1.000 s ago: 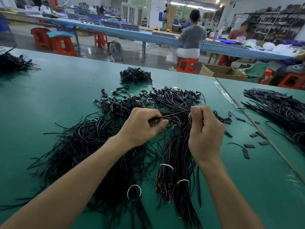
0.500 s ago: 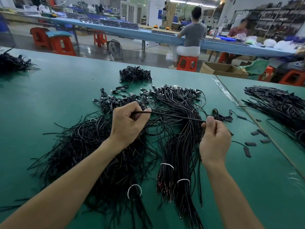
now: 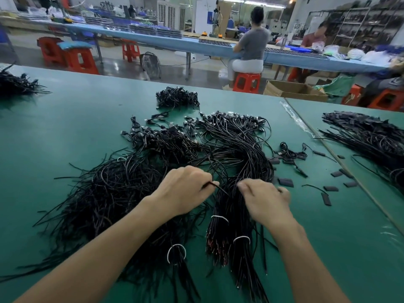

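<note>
The left hand [image 3: 185, 190] pinches one black wire [image 3: 219, 189] just left of the banded bundle [image 3: 251, 162]. The right hand [image 3: 264, 199], blurred, rests curled on that bundle; whether it grips, I cannot tell.

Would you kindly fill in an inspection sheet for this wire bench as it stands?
Surface: green table, taped seam at right.
Job's things: black wire, held; banded bundle beneath it.
Clutter: short black sleeve pieces scattered at right.
Hands: left hand pinches the wire; right hand blurred, grip unclear.
Cables: loose wire heap at left; smaller pile behind.
Surroundings: two seated people, orange stools, cardboard box, floor fan.
</note>
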`<state>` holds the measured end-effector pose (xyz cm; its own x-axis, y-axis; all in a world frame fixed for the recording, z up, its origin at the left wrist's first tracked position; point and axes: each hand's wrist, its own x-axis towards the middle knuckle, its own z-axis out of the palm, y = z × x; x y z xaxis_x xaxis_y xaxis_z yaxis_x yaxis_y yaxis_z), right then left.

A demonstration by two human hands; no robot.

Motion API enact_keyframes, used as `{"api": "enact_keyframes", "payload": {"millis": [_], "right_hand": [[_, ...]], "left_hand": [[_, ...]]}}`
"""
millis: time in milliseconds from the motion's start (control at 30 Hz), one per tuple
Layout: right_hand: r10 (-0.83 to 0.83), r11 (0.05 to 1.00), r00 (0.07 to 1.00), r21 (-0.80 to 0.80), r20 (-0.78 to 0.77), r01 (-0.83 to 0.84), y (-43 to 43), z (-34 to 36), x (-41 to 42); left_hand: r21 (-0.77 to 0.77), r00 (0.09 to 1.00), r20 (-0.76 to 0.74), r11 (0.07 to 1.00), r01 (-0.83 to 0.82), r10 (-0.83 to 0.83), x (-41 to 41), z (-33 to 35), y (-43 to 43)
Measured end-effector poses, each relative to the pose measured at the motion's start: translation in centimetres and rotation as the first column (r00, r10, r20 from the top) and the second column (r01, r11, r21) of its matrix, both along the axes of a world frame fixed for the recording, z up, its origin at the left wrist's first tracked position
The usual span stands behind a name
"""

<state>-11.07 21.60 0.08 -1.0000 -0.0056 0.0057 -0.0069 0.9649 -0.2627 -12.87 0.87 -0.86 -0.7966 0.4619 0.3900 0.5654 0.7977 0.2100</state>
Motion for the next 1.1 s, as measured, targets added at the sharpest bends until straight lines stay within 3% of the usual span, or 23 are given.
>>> {"api": "enact_keyframes", "payload": {"millis": [67,133,267,433,533,667,767,933,1000,1100], "right_hand": [[0.126,0.937,0.991,-0.324,-0.044,-0.133,-2.2,0.7,0.4],[0.175,0.856,0.985,-0.493,-0.004,-0.154,-4.0,1.1,0.8],[0.095,0.882,0.994,-0.467,0.054,-0.059,-4.9,0.6,0.9],[-0.035,0.789,0.961,-0.598,-0.275,-0.143,-2.7,0.8,0.5],[-0.152,0.729,0.928,-0.672,-0.341,-0.128,-1.6,1.2,0.2],[-0.263,0.711,0.913,-0.702,-0.311,-0.034,-0.5,1.0,-0.4],[-0.286,0.715,0.925,-0.699,-0.251,0.031,0.1,0.6,-0.9],[-0.352,0.626,0.913,-0.777,-0.207,0.065,0.5,1.4,-1.8],[-0.399,0.602,0.895,-0.793,-0.2,0.091,1.1,1.8,-2.1],[-0.436,0.607,0.872,-0.788,-0.222,0.104,1.7,2.0,-2.1]], "left_hand": [[-0.058,0.997,0.049,0.997,-0.053,0.056,0.1,-0.5,0.3],[-0.02,0.995,0.096,0.999,-0.032,0.034,0.3,-0.5,0.6],[0.184,0.981,0.181,0.982,0.03,-0.064,0.4,0.1,0.8],[0.174,0.964,0.247,0.983,0.057,-0.1,-1.5,-1.3,-1.0],[0.202,0.939,0.3,0.973,0.111,-0.169,-1.7,-1.8,-2.0],[0.46,0.965,0.158,0.881,0.115,-0.208,-1.1,-0.9,-1.5],[0.535,0.99,-0.025,0.834,0.133,-0.142,-0.6,1.1,-1.0],[0.372,0.911,-0.407,0.899,0.232,-0.067,0.2,4.1,-1.0],[0.3,0.931,-0.365,0.945,0.128,-0.01,0.1,4.7,-1.8],[0.119,0.977,-0.084,0.976,-0.184,0.195,-0.5,4.4,-2.9]]}}
